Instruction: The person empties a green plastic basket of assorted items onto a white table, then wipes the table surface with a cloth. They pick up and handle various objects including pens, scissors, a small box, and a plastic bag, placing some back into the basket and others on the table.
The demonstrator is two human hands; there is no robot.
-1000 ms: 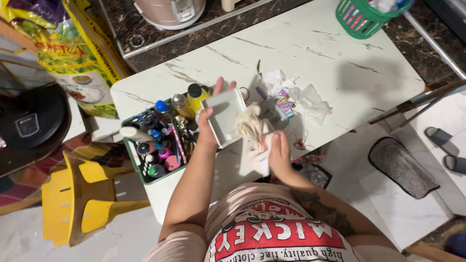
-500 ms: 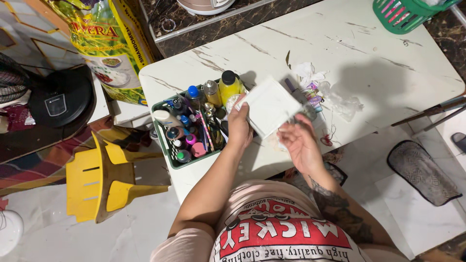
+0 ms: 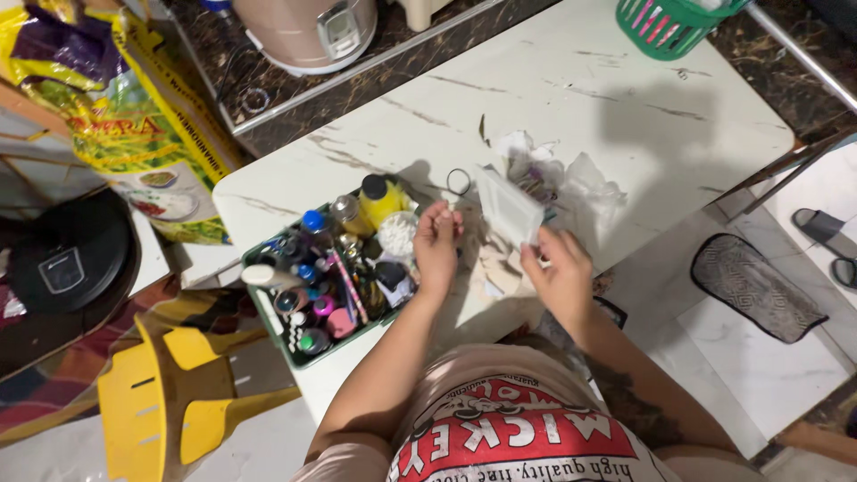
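My right hand [image 3: 561,272] grips the lower corner of a small white square box [image 3: 507,205] and holds it tilted just above the white marble table [image 3: 625,107]. My left hand [image 3: 437,243] hovers over the table beside a green basket [image 3: 287,344], its fingers curled, and nothing shows in them. A crumpled pale cloth [image 3: 494,270] lies on the table between my two hands. The basket is packed with several paint bottles, among them a yellow one with a black cap [image 3: 382,198].
Crumpled tissue and clear plastic [image 3: 585,183] and a black ring [image 3: 458,181] lie behind the box. A second green basket [image 3: 665,31] and a rice cooker [image 3: 308,27] stand at the back. A yellow stool [image 3: 152,406] and a mat [image 3: 759,287] are on the floor.
The white box has passed from my left hand to my right and moved right, now seen more on edge. My left hand has dropped back with its fingers curled. The cloth lies on the table.
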